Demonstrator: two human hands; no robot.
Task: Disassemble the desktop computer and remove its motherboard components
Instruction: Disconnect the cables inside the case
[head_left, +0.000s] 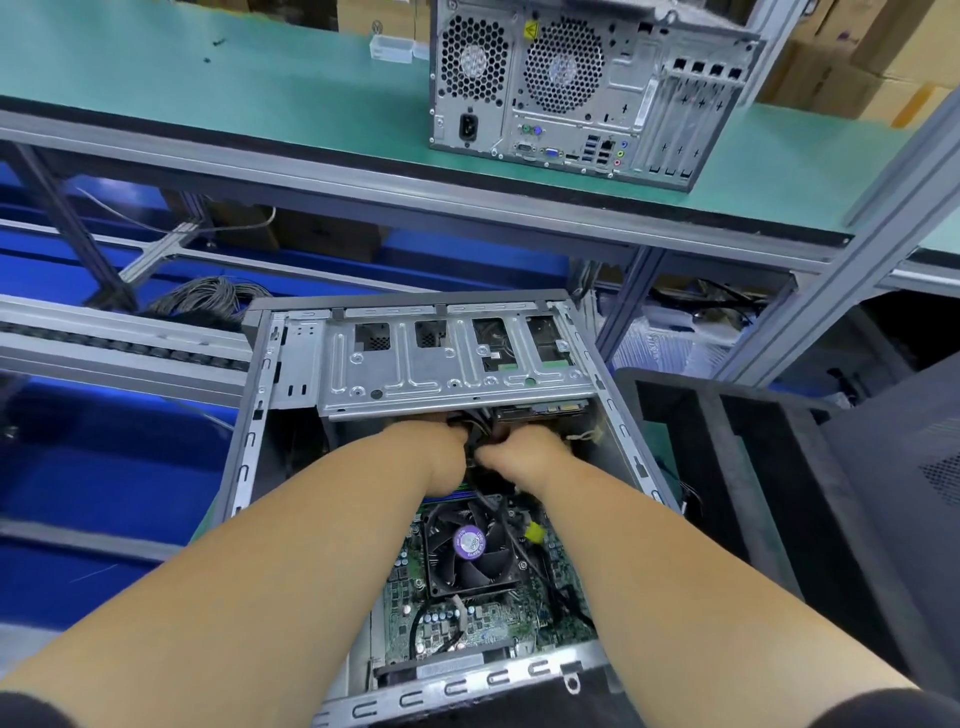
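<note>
Purple fan sticker (469, 541) text blurred, unreadable; left hand (445, 451), right hand (519, 453) together among cables (480, 434); grip unclear.

We see two bare forearms, a left hand (441, 457) and right hand (524, 457) without gloves, and dark short sleeves (31, 712) at the frame's lower corners.

An open computer case (415, 467) lies on its side in front of the person. Both hands reach inside, under the metal drive cage (447, 364). The left hand (441, 452) and the right hand (524, 452) are close together at a bundle of black cables (480, 441); the fingers are hidden. Below them the motherboard (467, 613) carries a cooler fan (470, 545). A second computer (587, 88) stands on the green worktop (234, 93) behind.
</note>
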